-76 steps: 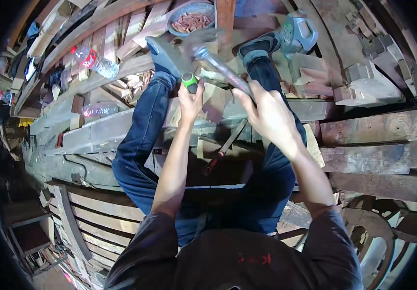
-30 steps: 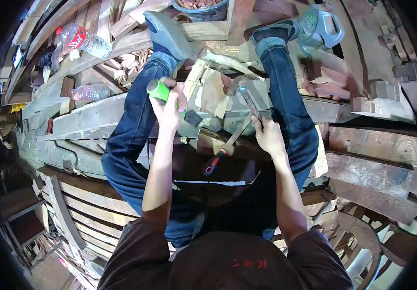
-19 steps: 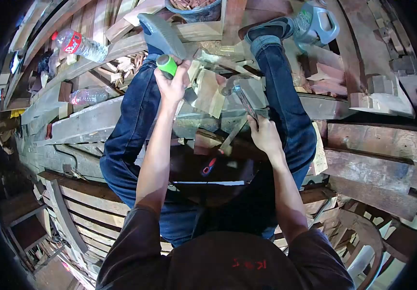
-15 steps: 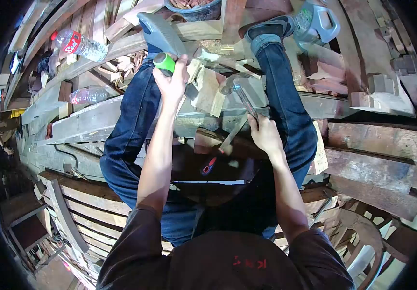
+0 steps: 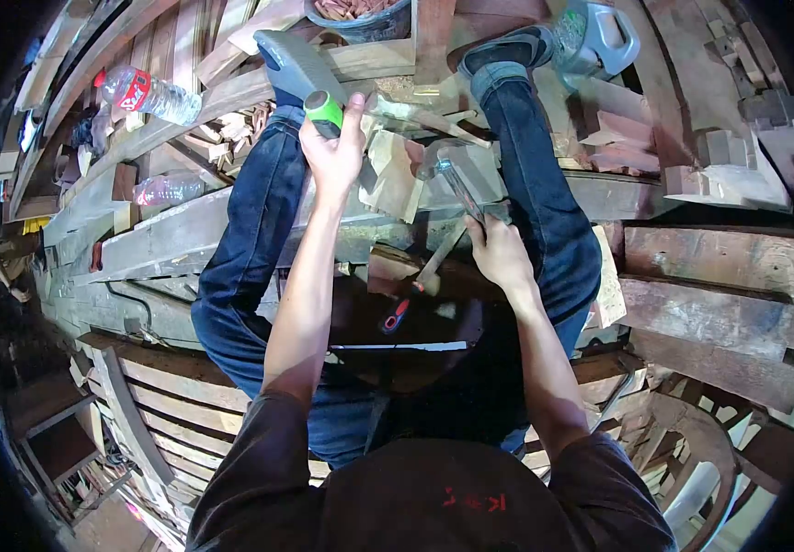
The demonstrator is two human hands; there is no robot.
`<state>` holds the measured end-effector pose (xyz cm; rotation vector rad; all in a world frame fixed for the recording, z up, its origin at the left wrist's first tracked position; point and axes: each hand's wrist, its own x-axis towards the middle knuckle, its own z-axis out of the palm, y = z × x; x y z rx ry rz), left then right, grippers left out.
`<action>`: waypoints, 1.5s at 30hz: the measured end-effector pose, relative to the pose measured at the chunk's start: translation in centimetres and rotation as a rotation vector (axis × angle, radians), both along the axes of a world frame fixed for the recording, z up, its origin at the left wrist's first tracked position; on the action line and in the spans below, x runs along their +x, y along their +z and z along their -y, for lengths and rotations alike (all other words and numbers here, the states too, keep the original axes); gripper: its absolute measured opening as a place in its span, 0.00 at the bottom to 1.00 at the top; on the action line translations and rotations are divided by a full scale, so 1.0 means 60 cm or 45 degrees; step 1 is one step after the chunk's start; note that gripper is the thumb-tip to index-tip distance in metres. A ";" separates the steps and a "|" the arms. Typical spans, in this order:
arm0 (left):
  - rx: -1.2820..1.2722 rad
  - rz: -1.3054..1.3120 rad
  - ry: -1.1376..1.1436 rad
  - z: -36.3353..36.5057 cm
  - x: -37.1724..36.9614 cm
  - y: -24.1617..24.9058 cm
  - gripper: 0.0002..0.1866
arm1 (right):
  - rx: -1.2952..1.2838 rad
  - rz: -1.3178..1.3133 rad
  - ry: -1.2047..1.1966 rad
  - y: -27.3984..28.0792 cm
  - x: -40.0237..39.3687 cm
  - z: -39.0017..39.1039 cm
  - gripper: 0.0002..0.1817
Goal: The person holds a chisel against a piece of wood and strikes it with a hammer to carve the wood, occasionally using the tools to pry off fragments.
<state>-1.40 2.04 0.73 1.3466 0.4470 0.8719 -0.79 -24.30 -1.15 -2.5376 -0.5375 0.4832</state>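
My left hand (image 5: 334,156) is closed around the green-and-black handle of a chisel (image 5: 324,112). Its dark flat blade shows beside a pale piece of wood (image 5: 394,175), partly hidden by my hand. In my right hand (image 5: 500,253) is a hammer (image 5: 459,184), gripped by its handle, its metal head up beside the wood piece. Between my legs, a tool with a red-and-black handle (image 5: 395,316) and a long flat blade lies slanting, next to a small brown wood block (image 5: 389,269).
Two plastic bottles (image 5: 153,95) (image 5: 169,189) lie at the left among planks and offcuts. A bucket of wood pieces (image 5: 360,18) stands ahead, with a plastic jug (image 5: 599,41) to its right. Thick timbers (image 5: 709,317) run along the right, and slatted boards (image 5: 171,391) lie at the left.
My left hand and the chisel have shifted slightly to the right, the handle tilting a little. The hammer has moved slightly left with my right hand.
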 end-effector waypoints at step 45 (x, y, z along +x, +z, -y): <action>0.093 -0.039 -0.014 0.002 0.016 -0.011 0.11 | -0.061 -0.078 -0.056 0.004 0.001 -0.002 0.25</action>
